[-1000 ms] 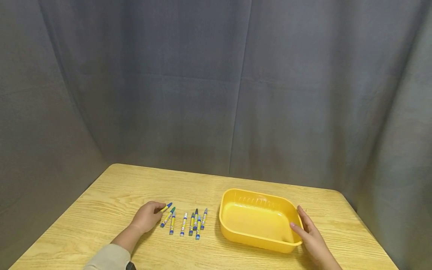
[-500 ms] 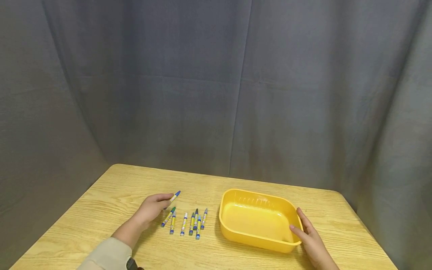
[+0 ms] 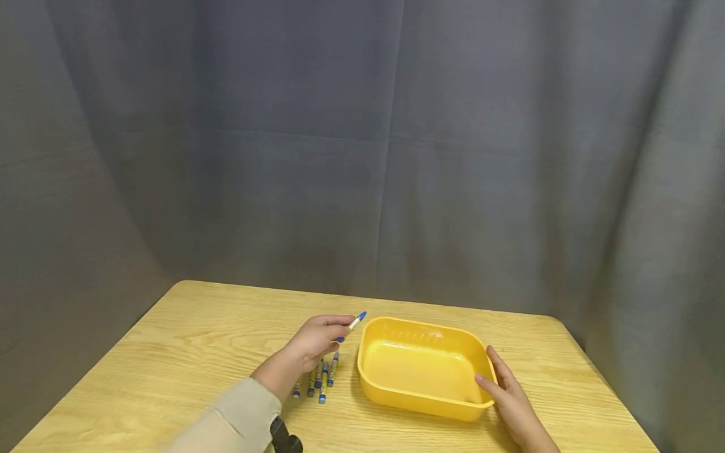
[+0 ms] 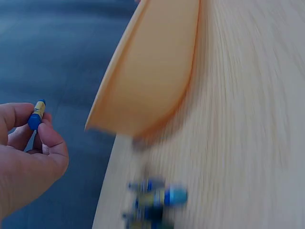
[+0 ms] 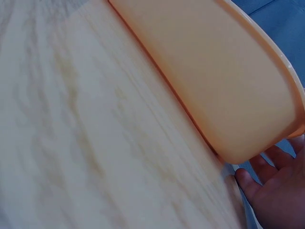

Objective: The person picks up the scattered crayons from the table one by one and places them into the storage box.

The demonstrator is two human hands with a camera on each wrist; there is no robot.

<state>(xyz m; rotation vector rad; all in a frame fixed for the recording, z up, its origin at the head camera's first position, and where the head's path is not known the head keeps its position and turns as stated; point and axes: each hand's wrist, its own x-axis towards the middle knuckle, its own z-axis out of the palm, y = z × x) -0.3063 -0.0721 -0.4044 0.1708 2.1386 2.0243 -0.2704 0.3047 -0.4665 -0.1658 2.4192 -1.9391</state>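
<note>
My left hand [image 3: 317,341] pinches a blue crayon [image 3: 357,323] in a yellow wrapper, above the table and just left of the tray's far-left corner. In the left wrist view, thumb and fingers grip that crayon [image 4: 37,115] and its blue end points at the camera. A yellow plastic tray [image 3: 421,404] stands on the table with nothing inside it. My right hand [image 3: 514,402] holds its right side, thumb over the rim and fingers outside. The right wrist view shows the fingers [image 5: 264,167] against the tray's outer wall [image 5: 219,81].
Several crayons [image 3: 323,385] lie on the wooden table [image 3: 215,352] left of the tray, partly hidden beneath my left hand and forearm. A dark device [image 3: 283,435] is on my left wrist. Grey curtains [image 3: 294,157] hang behind and beside the table.
My left hand has lifted the blue crayon from the left end of the row and carried it right, close to the tray. The right hand stays at the tray; the head view has shifted slightly.
</note>
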